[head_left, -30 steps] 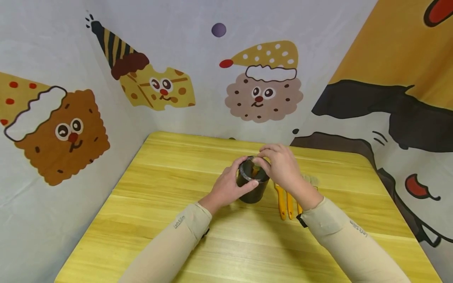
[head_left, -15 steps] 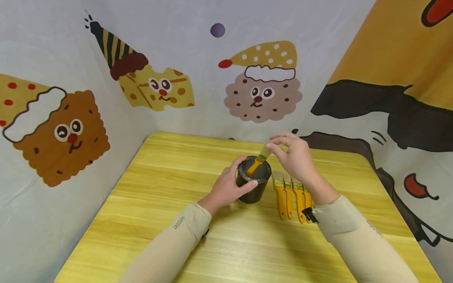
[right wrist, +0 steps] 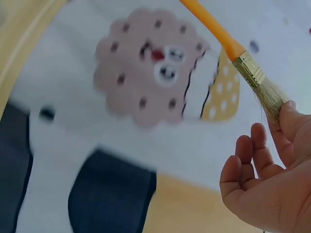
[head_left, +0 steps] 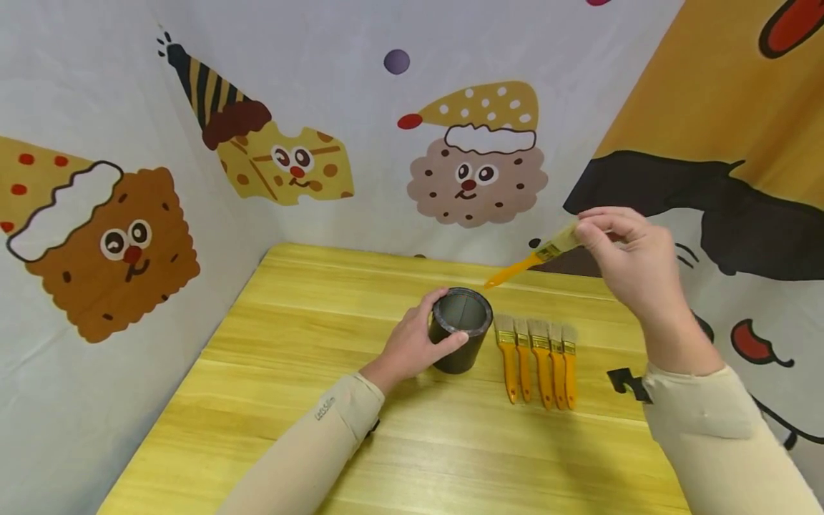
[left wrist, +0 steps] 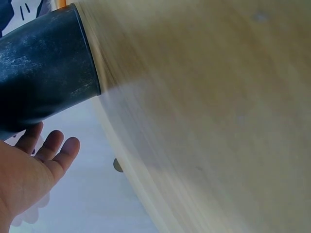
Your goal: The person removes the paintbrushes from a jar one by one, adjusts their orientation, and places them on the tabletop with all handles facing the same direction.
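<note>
My left hand (head_left: 415, 340) grips the side of a dark cylindrical cup (head_left: 457, 350), thumb and a finger at its rim. The cup stands upright on the table, and its inside shows no brush. In the left wrist view the dark wall of the cup (left wrist: 46, 63) lies above my left fingers. Up and to the right, my right hand (head_left: 634, 265) pinches a paintbrush (head_left: 515, 272) by its pale bristles, so the yellow handle points down and left. The right wrist view shows this brush's metal band (right wrist: 250, 70) and the bristles between thumb and index finger.
Several yellow-handled paintbrushes (head_left: 542, 361) lie in a row just right of the cup, bristles toward the back. The wooden table (head_left: 270, 357) meets a cartoon-printed cloth wall (head_left: 360, 229) at its back edge.
My right hand has drawn the brush up out of the cup and carried it up and to the right. The row of brushes is now fully uncovered. My left hand keeps its hold on the cup.
</note>
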`<action>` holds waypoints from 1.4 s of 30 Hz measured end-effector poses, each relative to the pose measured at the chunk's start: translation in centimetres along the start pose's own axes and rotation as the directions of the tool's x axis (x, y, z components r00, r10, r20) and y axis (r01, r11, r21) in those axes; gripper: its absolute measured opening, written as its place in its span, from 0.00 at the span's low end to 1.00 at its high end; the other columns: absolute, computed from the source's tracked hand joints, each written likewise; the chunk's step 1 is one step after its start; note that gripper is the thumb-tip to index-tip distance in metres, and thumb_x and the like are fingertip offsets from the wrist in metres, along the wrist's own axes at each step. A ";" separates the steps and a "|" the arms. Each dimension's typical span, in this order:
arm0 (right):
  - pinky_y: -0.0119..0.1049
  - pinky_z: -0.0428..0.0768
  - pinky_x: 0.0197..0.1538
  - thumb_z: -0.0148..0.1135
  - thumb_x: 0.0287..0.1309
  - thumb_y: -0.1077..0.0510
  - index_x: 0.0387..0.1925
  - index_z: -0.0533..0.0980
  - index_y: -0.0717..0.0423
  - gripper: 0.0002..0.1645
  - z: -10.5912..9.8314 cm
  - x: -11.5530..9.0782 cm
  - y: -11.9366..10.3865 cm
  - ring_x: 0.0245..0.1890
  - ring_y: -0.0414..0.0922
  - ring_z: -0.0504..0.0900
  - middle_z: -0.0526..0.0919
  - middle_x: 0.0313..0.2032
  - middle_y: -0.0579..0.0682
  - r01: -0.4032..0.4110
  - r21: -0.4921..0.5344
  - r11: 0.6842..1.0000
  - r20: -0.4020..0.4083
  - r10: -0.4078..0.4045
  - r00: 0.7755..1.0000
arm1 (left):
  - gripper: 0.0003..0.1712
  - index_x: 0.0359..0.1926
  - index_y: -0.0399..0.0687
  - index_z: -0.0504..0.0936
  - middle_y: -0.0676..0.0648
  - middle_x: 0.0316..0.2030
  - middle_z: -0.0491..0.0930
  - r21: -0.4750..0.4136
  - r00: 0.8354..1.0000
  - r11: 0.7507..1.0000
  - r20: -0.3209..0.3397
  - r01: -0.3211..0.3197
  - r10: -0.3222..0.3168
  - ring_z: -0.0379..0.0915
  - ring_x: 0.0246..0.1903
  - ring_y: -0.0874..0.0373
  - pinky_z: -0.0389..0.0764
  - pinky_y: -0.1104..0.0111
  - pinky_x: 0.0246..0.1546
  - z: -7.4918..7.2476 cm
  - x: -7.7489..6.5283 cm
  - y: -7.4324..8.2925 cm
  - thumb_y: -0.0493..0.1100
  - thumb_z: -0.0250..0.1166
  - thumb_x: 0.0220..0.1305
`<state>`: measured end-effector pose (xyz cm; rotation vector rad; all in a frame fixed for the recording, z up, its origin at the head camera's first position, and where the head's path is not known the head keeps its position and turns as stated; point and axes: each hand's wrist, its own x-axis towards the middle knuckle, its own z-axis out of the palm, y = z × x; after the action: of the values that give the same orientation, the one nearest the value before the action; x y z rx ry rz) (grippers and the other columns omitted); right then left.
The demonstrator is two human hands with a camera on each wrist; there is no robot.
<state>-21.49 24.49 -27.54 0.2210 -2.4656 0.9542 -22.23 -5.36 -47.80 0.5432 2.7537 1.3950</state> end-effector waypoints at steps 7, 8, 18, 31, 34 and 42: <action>0.23 0.76 0.42 0.59 0.78 0.40 0.50 0.87 0.61 0.28 -4.3 -1.0 5.6 0.51 0.45 0.76 0.80 0.59 0.46 -0.084 -0.241 0.967 0.099 0.111 0.989 | 0.51 0.83 0.82 0.48 0.41 0.73 0.71 0.004 1.000 1.000 0.003 0.001 -0.001 0.71 0.70 0.41 0.77 0.39 0.63 0.0 -0.1 -0.1 0.76 0.63 0.68; 0.32 0.79 0.46 0.59 0.79 0.40 0.51 0.87 0.62 0.28 -4.6 -1.2 6.3 0.53 0.52 0.77 0.80 0.61 0.52 -0.087 -0.264 0.961 0.118 0.121 0.986 | 0.51 0.83 0.82 0.48 0.40 0.73 0.71 0.003 1.000 1.000 0.004 0.002 -0.002 0.71 0.70 0.41 0.77 0.39 0.63 0.0 -0.1 -0.1 0.76 0.63 0.68; 0.74 0.71 0.60 0.63 0.78 0.49 0.49 0.85 0.70 0.24 -6.3 -0.7 12.2 0.61 0.73 0.73 0.80 0.57 0.74 0.055 -0.445 0.894 0.326 0.105 0.939 | 0.51 0.83 0.83 0.48 0.40 0.74 0.71 -0.008 0.999 0.999 0.005 0.032 -0.032 0.70 0.71 0.40 0.76 0.38 0.64 -0.2 -0.3 -0.2 0.77 0.64 0.68; 0.60 0.85 0.46 0.62 0.78 0.47 0.42 0.89 0.60 0.21 -3.3 0.2 18.3 0.45 0.59 0.88 0.91 0.45 0.60 0.079 -0.429 0.900 0.722 0.290 0.628 | 0.51 0.83 0.82 0.48 0.41 0.74 0.71 -0.004 1.000 1.000 0.008 0.026 -0.026 0.71 0.70 0.40 0.77 0.39 0.64 -0.5 -0.1 0.3 0.76 0.64 0.68; 0.62 0.85 0.49 0.61 0.78 0.46 0.44 0.88 0.62 0.23 -2.4 0.2 19.3 0.48 0.63 0.88 0.90 0.46 0.63 0.082 -0.418 0.905 0.745 0.290 0.601 | 0.51 0.83 0.84 0.48 0.41 0.74 0.70 -0.006 1.000 1.000 0.011 0.026 -0.026 0.71 0.70 0.41 0.77 0.39 0.64 -0.5 -0.1 0.4 0.75 0.65 0.68; 0.64 0.84 0.52 0.59 0.80 0.42 0.50 0.87 0.64 0.28 -0.6 0.3 20.7 0.53 0.67 0.86 0.89 0.52 0.66 0.048 -0.389 0.920 0.750 0.286 0.596 | 0.51 0.83 0.84 0.48 0.39 0.73 0.71 -0.001 1.000 1.000 0.019 0.020 -0.020 0.71 0.69 0.40 0.77 0.39 0.62 -0.5 -0.1 0.5 0.76 0.64 0.68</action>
<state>-28.06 40.23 -39.22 0.4285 -3.4886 0.4191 -22.06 -5.51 -47.10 0.5250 2.7360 1.3794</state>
